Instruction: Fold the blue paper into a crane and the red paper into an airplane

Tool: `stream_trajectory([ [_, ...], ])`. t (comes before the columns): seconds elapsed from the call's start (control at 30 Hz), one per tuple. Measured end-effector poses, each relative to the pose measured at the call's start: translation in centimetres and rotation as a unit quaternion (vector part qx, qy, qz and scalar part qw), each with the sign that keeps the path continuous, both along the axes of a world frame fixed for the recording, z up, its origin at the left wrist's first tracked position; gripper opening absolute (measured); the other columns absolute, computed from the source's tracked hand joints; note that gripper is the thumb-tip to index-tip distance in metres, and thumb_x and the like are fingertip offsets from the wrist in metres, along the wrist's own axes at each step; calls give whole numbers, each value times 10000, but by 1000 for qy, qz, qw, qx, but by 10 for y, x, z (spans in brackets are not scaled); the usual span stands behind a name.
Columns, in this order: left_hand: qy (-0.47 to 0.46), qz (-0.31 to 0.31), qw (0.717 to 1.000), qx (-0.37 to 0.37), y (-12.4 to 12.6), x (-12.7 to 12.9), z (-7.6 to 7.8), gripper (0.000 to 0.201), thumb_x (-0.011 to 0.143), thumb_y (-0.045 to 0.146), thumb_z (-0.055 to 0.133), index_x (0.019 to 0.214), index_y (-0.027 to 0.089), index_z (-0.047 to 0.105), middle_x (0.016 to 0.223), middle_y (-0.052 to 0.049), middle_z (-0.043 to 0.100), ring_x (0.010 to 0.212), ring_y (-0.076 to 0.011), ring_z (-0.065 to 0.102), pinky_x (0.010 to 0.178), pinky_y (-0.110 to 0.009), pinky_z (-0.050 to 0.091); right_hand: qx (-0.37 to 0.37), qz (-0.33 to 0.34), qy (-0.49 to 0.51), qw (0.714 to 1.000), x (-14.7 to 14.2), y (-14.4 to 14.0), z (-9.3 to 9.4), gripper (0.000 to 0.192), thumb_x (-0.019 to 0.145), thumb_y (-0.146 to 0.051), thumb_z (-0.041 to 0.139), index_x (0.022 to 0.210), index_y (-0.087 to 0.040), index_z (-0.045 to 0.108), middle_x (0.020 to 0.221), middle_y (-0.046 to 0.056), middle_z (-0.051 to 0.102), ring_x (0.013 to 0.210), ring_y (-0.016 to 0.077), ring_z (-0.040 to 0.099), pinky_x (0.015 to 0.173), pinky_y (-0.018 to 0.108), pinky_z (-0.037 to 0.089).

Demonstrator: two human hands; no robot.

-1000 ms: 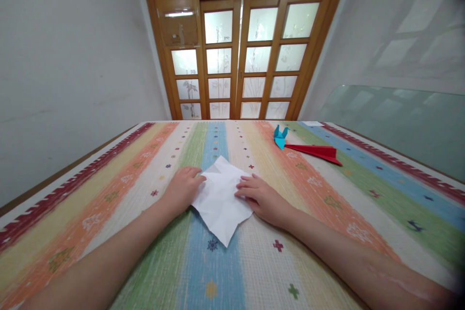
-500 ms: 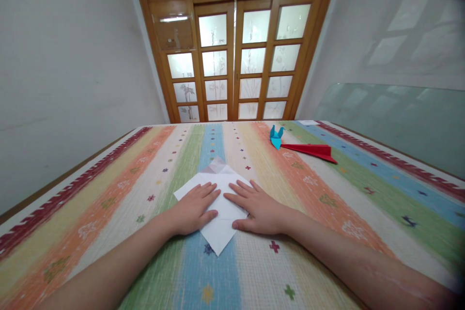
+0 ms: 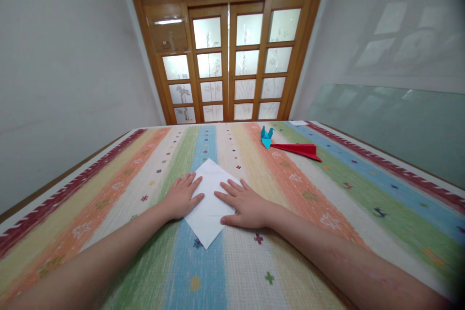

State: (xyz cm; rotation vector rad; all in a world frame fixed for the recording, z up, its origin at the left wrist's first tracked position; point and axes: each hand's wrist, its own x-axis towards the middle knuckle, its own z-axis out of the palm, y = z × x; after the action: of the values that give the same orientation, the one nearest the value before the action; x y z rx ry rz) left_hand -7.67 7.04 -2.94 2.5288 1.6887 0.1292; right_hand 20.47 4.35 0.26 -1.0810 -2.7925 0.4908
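White paper (image 3: 209, 203) flat on striped cloth (image 3: 290, 193), left hand (image 3: 180, 198) and right hand (image 3: 242, 203) spread, palms down on it.

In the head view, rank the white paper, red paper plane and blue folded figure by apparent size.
1. white paper, though it lies nearest the camera
2. red paper plane
3. blue folded figure

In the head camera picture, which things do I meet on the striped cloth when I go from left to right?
Left hand → white paper → right hand → blue origami figure → red paper plane.
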Motion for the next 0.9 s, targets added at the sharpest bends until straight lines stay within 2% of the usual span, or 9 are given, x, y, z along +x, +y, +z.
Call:
stream_trajectory([
  [0.2,33,49,998,-10,24,0,2,680,955,621,262,1536,270,248,1609,-137,187,1472,-348,169,1142,-548,145,8,3,-1,1000,1,0,-2,838,840,-752,455,1532,-317,272,1614,109,161,1477,378,107,1155,613,7],
  [0.47,32,110,993,23,63,24,-1,666,947,622,253,1515,276,288,1588,-151,251,1462,-373,175,1103,-596,172,8,6,8,1000,1,1,-5,830,847,-747,452,1531,-309,278,1612,118,167,1475,384,115,1150,621,9],
  [0.6,22,154,986,54,80,36,0,645,950,590,265,1483,236,347,1557,-171,310,1430,-369,250,1095,-586,200,17,8,6,1000,1,-1,-4,780,881,-721,412,1528,-304,290,1609,126,178,1473,385,124,1143,628,15],
  [0.77,10,182,979,87,76,40,6,576,952,515,300,1288,122,553,1343,-239,532,1267,-380,448,1017,-528,329,31,-5,23,999,1,1,-2,674,910,-637,444,1497,-315,363,1590,96,269,1458,355,210,1153,594,77],
  [0.9,5,187,978,91,60,29,13,558,939,524,325,1129,102,636,1216,-254,596,1199,-386,495,964,-490,374,48,-38,49,997,1,8,-3,561,934,-523,466,1440,-283,461,1537,95,383,1421,332,302,1143,557,167],
])
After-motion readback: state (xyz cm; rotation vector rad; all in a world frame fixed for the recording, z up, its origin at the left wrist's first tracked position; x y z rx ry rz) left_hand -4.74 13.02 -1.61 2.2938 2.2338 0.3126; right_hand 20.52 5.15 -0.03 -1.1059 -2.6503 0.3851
